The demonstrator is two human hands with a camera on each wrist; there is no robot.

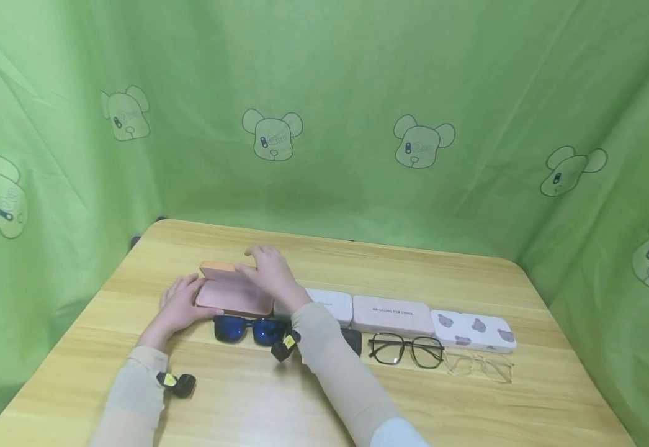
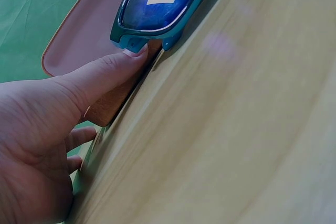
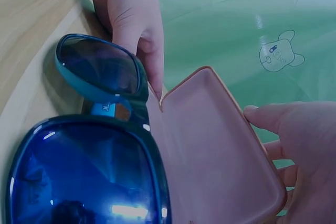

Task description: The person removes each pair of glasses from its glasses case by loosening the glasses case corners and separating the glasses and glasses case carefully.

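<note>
An orange glasses case (image 1: 234, 297) with a pink lining stands with its lid raised at the left of the row. My left hand (image 1: 182, 304) holds its left end, the thumb along the front in the left wrist view and the other fingers partly hidden behind. At the raised lid (image 3: 215, 145), my right hand (image 3: 310, 150) grips the edge, thumb on the rim and fingers behind. Dark sunglasses (image 1: 246, 329) with blue lenses lie just in front of the case, close to my left thumb. The visible lining of the case holds nothing.
To the right run a white case (image 1: 332, 304), a pale pink case (image 1: 393, 313) and a bear-patterned case (image 1: 474, 330). Before them lie a dark object (image 1: 352, 340) partly behind my right sleeve, black-framed glasses (image 1: 406, 351) and thin gold-framed glasses (image 1: 478, 365). A green curtain (image 1: 347, 186) surrounds the wooden table (image 1: 235, 410).
</note>
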